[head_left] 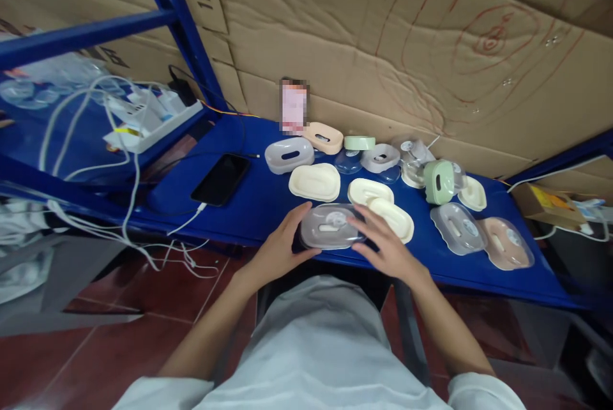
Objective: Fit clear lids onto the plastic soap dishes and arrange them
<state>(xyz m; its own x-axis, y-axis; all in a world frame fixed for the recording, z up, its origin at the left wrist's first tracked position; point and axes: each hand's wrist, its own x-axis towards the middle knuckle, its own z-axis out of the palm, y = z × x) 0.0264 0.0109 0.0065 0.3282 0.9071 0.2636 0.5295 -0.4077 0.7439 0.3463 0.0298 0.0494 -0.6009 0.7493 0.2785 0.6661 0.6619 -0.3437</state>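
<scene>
Near the front edge of the blue table, both hands hold a grey oval plastic box with a clear lid point(330, 227); it looks like a soap box. My left hand point(282, 244) grips its left end between thumb and fingers. On the right end rests my right hand point(387, 247), thumb at the near side and fingers over the lid. A pale label and a slot show through the lid. Just beyond are cream oval trays, one point(315, 182) on the left and two overlapping ones, the nearer tray point(395, 220) beside my right fingers.
Behind lie a grey oval shell point(289, 155), a peach shell point(324, 138) and a green shell point(438, 182). Lidded boxes, one grey point(458, 229) and one pink point(509, 243), sit at right. A black phone point(221, 179), cables and a power strip point(160, 129) are at left.
</scene>
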